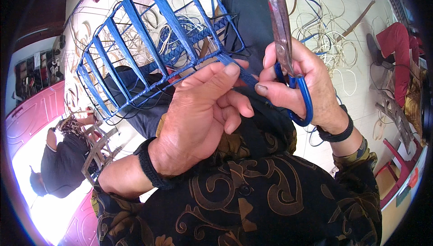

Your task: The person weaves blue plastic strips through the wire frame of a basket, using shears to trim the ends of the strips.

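A wire frame (149,81), partly wrapped in blue strips, lies across my lap, with wide blue bands running between its rails. My left hand (203,97) is at the frame's near right corner, thumb and forefinger pinching a flat blue strip (243,72) that runs from that corner. My right hand (304,83) grips scissors (283,43) with blue handles and worn, rust-marked blades; the blades point up and away and look nearly closed. The right thumb is close to the strip's end; whether it touches the strip I cannot tell.
Tangled pale cords (336,43) and blue strands lie on the tiled floor beyond my knees. At the left, another person (65,160) in dark clothes is near a wooden stool (97,144). A person's red-trousered leg (397,56) shows at the right, above a red chair (401,174).
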The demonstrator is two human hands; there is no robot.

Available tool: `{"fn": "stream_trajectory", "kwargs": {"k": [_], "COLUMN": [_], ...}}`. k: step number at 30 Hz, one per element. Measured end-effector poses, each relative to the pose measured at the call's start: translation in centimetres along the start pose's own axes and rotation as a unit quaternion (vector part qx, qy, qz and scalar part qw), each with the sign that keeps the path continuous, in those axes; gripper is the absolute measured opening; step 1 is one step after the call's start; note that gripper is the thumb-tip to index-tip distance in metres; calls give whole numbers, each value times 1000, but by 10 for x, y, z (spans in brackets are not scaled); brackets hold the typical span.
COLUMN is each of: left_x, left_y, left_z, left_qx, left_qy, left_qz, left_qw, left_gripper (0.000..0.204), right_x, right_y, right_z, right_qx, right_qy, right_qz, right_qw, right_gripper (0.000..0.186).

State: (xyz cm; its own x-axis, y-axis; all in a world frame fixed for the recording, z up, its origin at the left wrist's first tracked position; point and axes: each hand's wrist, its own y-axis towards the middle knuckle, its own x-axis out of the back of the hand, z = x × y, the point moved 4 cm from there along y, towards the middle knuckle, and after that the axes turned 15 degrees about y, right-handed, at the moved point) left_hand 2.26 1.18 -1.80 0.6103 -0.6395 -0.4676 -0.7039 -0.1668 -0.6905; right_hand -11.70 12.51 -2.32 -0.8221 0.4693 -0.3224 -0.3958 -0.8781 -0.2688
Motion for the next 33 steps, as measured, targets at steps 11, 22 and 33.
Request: {"fn": "stream_trajectory", "kwargs": {"k": [11, 22, 33], "left_x": [-6, -3, -7], "left_y": [2, 1, 1], "left_z": [2, 3, 3], "left_qx": [-8, 3, 6], "left_qy": [-2, 30, 38], "left_qz": [-17, -6, -22], "left_qw": [1000, 1000, 999], "left_gripper": [23, 27, 28], "right_x": [30, 54, 21], "right_y": [17, 55, 95], "right_z": [21, 33, 20], "right_qx": [-29, -201, -181], "right_qy": [-142, -266, -248], "right_qz": [184, 356, 476], "right_qw": [972, 873, 824], "right_gripper": [32, 67, 70]}}
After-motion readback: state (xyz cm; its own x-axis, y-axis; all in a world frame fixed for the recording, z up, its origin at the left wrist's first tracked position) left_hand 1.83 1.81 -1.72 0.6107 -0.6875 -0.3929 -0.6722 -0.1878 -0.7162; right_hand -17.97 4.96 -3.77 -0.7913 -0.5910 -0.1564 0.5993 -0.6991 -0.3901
